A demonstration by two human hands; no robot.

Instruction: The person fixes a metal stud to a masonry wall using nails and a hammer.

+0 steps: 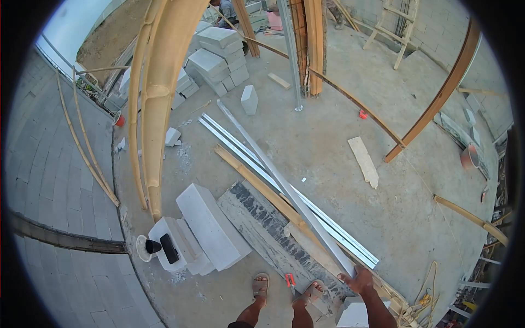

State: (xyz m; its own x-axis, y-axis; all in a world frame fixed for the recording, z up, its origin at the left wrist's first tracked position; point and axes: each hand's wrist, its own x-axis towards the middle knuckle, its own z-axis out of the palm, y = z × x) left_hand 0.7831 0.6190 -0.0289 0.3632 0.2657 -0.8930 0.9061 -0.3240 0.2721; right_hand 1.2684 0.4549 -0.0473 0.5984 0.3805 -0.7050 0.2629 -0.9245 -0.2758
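Observation:
My right hand (pixel 359 280) is closed around the near end of a long, straight grey metal bar (pixel 284 188). The bar slants away to the upper left, crossing over a pair of shiny metal channels (pixel 306 205) on the floor. Just left of the channels lies a narrow wooden strip (pixel 257 183). Between my sandaled feet is a small red-handled tool (pixel 290 280), close to a cement-smeared board (pixel 262 232). A white block (pixel 355 314) sits beneath my right forearm. My left hand is out of view.
Large white blocks (pixel 210 227) stand at the left, one carrying a black phone (pixel 169 249). Bamboo poles (pixel 156 120) rise nearby. Further off are stacked blocks (pixel 219 60), a post (pixel 313 49), a ladder (pixel 394 30) and a crouching person (pixel 227 11). Tangled rope (pixel 426 298) lies right.

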